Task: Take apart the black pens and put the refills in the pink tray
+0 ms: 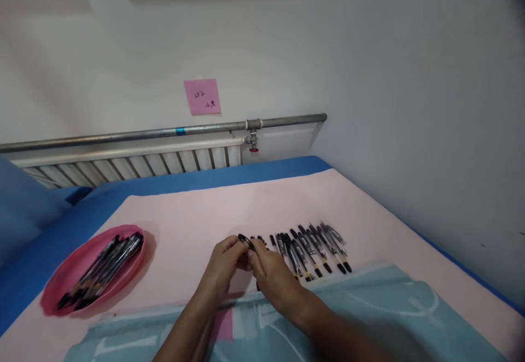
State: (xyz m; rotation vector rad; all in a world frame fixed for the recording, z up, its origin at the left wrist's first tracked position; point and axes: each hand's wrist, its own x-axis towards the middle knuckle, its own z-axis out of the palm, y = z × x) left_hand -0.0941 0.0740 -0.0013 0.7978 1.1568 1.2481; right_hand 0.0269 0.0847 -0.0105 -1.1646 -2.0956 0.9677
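Note:
My left hand (223,266) and my right hand (273,274) meet above the pink sheet, fingers pinched together on one black pen (245,239) whose end pokes up between them. Just to the right lies a row of several black pens (315,250) side by side, tips toward me. At the left a pink oval tray (61,280) holds several more black pens (104,272).
The pink sheet (197,214) lies over a blue cloth (61,225). A light teal patterned fabric (369,307) covers the near edge. A radiator and a metal pipe (164,131) run along the back wall under a pink sticky note (202,97). A white wall closes in on the right.

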